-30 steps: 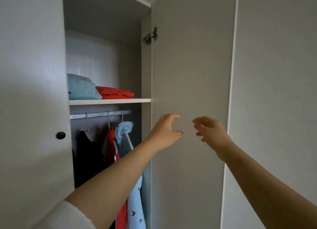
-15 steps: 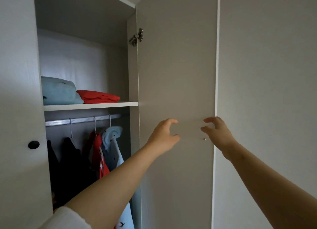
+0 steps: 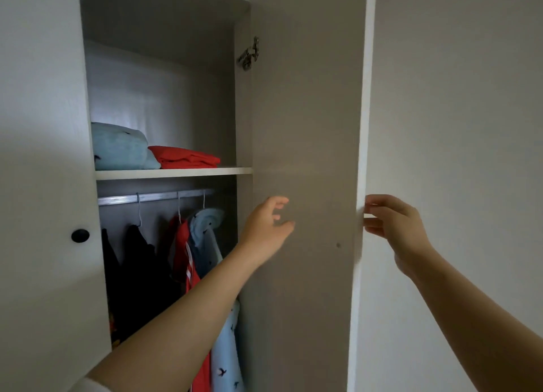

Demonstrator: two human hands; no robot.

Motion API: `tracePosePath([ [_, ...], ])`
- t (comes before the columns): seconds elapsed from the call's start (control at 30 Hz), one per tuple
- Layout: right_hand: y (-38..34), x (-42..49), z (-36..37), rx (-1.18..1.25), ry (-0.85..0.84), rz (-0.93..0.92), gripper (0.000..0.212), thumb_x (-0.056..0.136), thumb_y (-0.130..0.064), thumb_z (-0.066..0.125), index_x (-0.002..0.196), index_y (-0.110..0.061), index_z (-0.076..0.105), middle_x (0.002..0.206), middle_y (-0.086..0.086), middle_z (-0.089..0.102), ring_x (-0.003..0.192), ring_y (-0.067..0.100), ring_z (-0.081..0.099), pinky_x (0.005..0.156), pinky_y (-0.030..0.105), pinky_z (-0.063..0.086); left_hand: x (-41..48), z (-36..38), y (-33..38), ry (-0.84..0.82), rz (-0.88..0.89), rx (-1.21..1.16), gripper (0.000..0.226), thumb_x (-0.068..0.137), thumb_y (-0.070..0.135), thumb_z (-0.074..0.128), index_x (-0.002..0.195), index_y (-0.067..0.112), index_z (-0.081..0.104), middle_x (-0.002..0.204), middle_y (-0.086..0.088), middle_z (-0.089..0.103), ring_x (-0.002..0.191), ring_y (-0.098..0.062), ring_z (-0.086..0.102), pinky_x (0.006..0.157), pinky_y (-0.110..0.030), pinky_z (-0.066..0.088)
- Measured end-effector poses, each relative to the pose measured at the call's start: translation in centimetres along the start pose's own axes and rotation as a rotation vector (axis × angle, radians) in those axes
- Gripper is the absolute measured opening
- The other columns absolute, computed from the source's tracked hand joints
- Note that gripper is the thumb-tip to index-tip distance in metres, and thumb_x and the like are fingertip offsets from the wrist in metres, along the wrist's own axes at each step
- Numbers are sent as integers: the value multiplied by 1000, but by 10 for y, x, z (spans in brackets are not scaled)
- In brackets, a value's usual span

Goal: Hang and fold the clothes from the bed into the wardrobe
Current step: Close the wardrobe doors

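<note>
wardrobe (image 3: 164, 77): open on the right side; the clothes in view are already inside, and the bed is out of view.
shelf (image 3: 173, 172): carries a folded light blue garment (image 3: 120, 146) with a folded red garment (image 3: 183, 158) touching it.
rail (image 3: 155, 197): holds dark garments (image 3: 138, 262), a red garment (image 3: 183, 250) and a light blue printed garment (image 3: 226, 347) on hangers, close together.
door (image 3: 305, 127): swung out on its hinge (image 3: 249, 53), inner face towards the camera.
left hand (image 3: 264, 230): in front of the door's inner face, fingers loosely curved and spread, holding nothing.
right hand (image 3: 393, 230): at the door's free edge, fingers bent with tips on or just beside it; blurred, so a grip cannot be told.
door handling: a stiff flat panel, likely light to swing; the free edge, far from the hinge, gives the best hold.
clothes handling: soft, limp, light; folded stacks are best lifted from beneath, hung ones by the hanger hook.
</note>
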State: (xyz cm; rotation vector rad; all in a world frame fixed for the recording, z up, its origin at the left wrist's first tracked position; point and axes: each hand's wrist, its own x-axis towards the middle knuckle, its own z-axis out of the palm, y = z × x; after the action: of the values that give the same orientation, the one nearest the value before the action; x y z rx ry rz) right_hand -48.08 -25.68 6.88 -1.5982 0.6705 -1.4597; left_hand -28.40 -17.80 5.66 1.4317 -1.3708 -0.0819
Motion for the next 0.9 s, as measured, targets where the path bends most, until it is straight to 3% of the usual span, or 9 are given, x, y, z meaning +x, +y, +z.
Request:
tracePosePath([
  [0.07,-5,-13,16,33,-102,-21,31,90,-1,45,81,-20,68,70,-10,71,61,5,64,70,24,48,-4,-14,-4,42,-3,-15,40,88,16,59,124,27,48,113,16,47,103,-3,49,80,-18,38],
  [0.23,-2,-39,70,-156,-497,16,20,93,-13,51,100,-24,66,99,-11,68,88,-2,62,68,8,44,-17,-55,-24,215,-59,15,31,89,12,56,116,26,54,106,11,55,92,-1,52,68,-7,35],
  [0.37,7,-52,116,-240,-690,103,18,92,-16,51,91,-24,66,89,-4,65,83,7,60,72,19,44,-30,-95,-40,308,-111,72,31,89,7,52,115,22,57,103,8,58,91,-6,54,71,-12,39],
  [0.47,8,-57,156,-275,-705,31,22,90,-11,51,85,-26,66,79,-10,64,73,2,60,63,13,44,-40,-127,-50,353,-139,157,32,90,4,48,115,22,57,101,9,57,91,-6,53,68,-7,36],
  [0.57,8,-62,197,-301,-719,-28,22,89,-10,52,81,-27,63,80,-11,64,71,4,62,58,9,44,-51,-160,-59,398,-169,225,33,92,3,45,116,23,56,103,11,56,94,-7,54,70,-12,40],
  [0.73,11,-62,257,-350,-730,-55,25,90,-14,52,74,-31,59,86,-8,65,77,16,62,73,28,53,-69,-205,-77,464,-184,415,38,91,0,41,120,20,54,113,6,56,98,-8,51,84,-19,39],
  [0.9,13,-57,306,-448,-735,-87,26,90,-17,49,71,-32,56,86,-9,63,81,18,62,81,38,54,-70,-232,-102,479,-139,700,40,92,6,46,129,18,49,133,1,50,123,-18,42,95,-20,32],
])
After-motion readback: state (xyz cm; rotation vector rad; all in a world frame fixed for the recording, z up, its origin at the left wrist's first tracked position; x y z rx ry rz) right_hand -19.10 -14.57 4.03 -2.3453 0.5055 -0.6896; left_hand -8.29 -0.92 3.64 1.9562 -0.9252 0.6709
